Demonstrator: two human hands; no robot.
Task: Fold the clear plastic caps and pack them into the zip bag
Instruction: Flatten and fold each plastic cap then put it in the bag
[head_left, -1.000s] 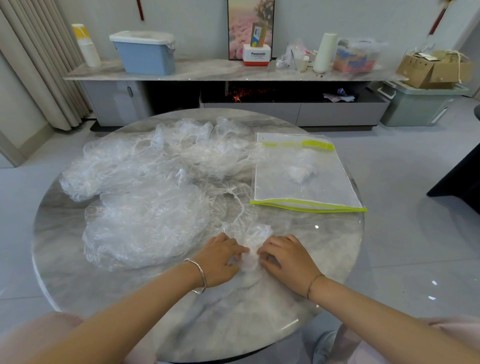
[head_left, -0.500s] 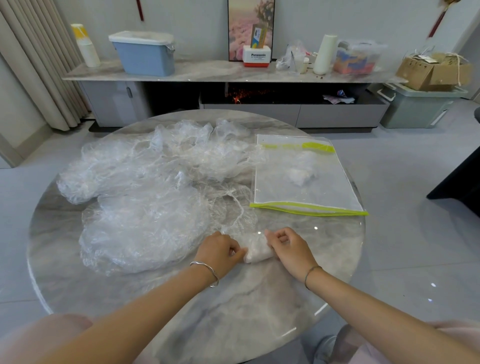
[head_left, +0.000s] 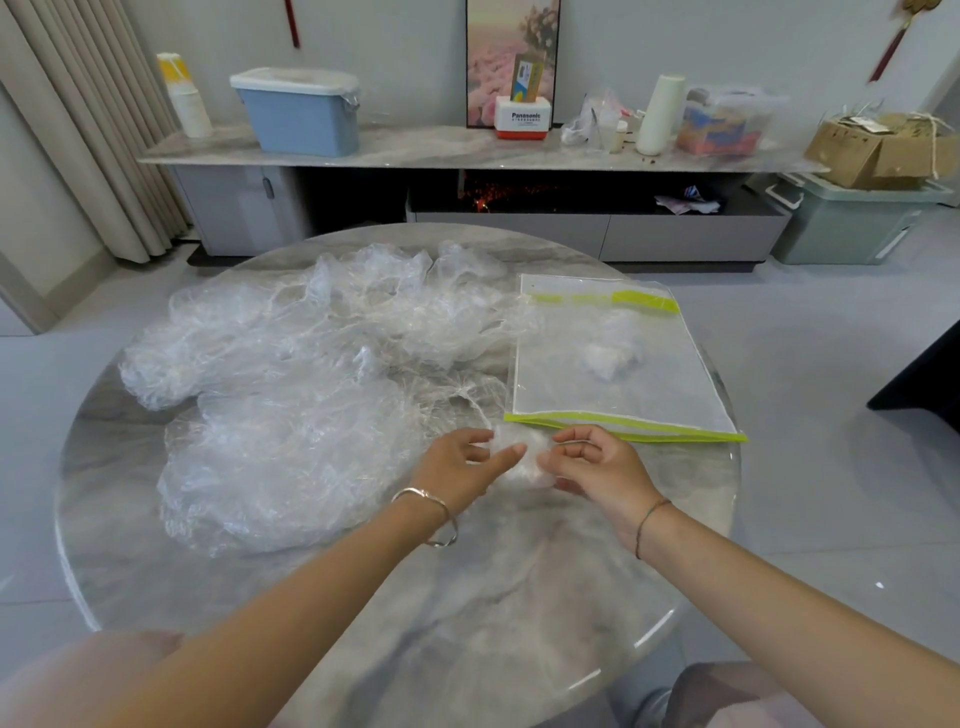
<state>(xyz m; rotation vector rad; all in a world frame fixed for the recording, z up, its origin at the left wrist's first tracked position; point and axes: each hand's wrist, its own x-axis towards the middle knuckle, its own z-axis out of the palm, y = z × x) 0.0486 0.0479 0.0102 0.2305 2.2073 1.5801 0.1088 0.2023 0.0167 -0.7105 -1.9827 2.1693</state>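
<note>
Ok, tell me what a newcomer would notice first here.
The big heap of clear plastic caps sprawls over the left half of the round table. In front of it, the left hand and right hand hold a small folded cap between them. To the right lies a zip bag with yellow-green edges, one bundle inside.

A blue lidded bin, a Panasonic box and a white roll stand on the long sideboard.

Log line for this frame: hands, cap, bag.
left hand: holds folded cap | right hand: also pinches it | zip bag: flat on table, one packed cap inside | loose caps: piled left of bag
</note>
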